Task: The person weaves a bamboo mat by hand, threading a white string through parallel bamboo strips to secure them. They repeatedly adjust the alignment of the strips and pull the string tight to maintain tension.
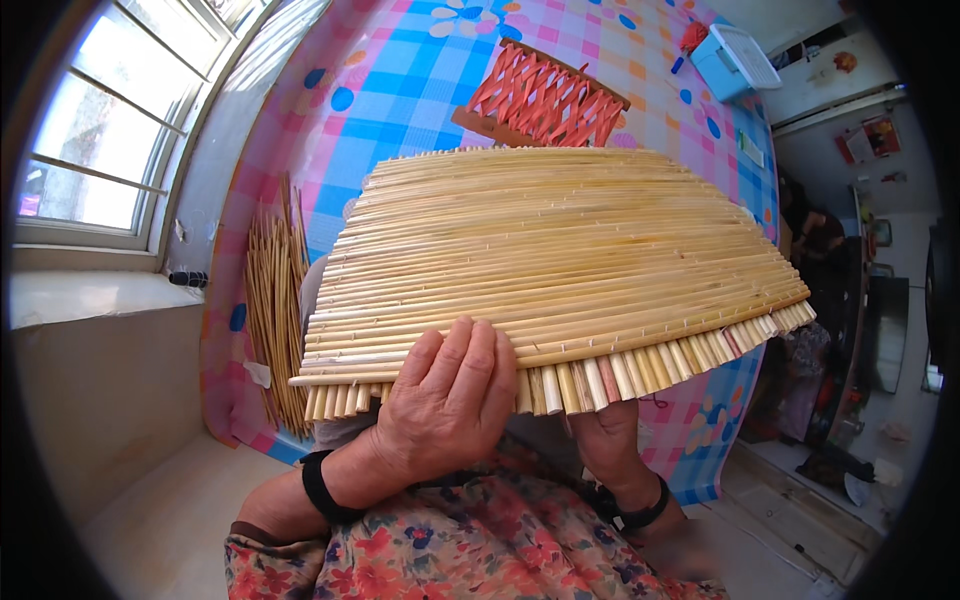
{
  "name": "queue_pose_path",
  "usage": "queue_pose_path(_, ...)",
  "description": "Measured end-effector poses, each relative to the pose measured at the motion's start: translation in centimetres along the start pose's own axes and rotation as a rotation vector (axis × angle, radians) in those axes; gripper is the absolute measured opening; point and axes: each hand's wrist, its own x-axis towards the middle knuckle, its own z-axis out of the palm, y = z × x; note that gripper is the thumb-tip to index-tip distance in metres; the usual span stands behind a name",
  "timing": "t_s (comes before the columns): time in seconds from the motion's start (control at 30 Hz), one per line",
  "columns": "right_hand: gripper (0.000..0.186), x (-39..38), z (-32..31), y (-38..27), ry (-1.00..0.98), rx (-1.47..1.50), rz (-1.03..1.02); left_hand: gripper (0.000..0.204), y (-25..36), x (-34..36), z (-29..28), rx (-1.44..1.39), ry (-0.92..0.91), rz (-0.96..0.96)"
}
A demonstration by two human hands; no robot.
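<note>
Uneven pressure might skew your stick mat (560, 250), left hand (447, 400) at seven o'clock, right hand (608, 440) at five, though I cannot tell if either grip is clamped.

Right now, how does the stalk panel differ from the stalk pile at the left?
The stalk panel is broad and flat; the stalk pile is a narrow, loose heap. The panel's top stalks run across the picture; the pile's run roughly up and down. Both have slender, straw-coloured stalks.
</note>
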Motion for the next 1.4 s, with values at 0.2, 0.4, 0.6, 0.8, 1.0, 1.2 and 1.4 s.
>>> queue_pose_path(0.2,0.057,1.8,-0.1,-0.4,0.105,-0.334,-0.350,0.034,0.0,0.1,0.4,-0.031,0.015,-0.015)
queue_pose_path(0.4,0.054,2.3,1.4,-0.4,0.180,-0.055,-0.345,0.049,0.1,0.9,-0.1,-0.043,-0.012,-0.057)
queue_pose_path(0.6,0.045,2.5,0.8,-0.8,0.127,-0.144,-0.323,0.048,0.0,0.7,0.2,-0.014,0.003,-0.036)
queue_pose_path(0.8,0.020,2.2,0.2,-2.0,0.036,-0.119,-0.235,0.046,-0.8,1.0,0.2,-0.029,0.063,-0.075)
queue_pose_path(1.0,0.009,0.0,-1.5,0.3,0.191,0.091,-0.078,0.039,-3.0,5.2,-1.8,-0.111,0.111,-0.088)
queue_pose_path(1.2,0.018,5.4,-3.0,-4.2,0.206,0.028,-0.394,0.028,-4.2,8.3,-3.2,-0.166,0.010,-0.176)
queue_pose_path(1.4,0.021,11.8,-2.3,-7.7,0.212,0.107,-0.557,0.026,-6.4,12.0,-5.2,-0.276,-0.017,-0.341)
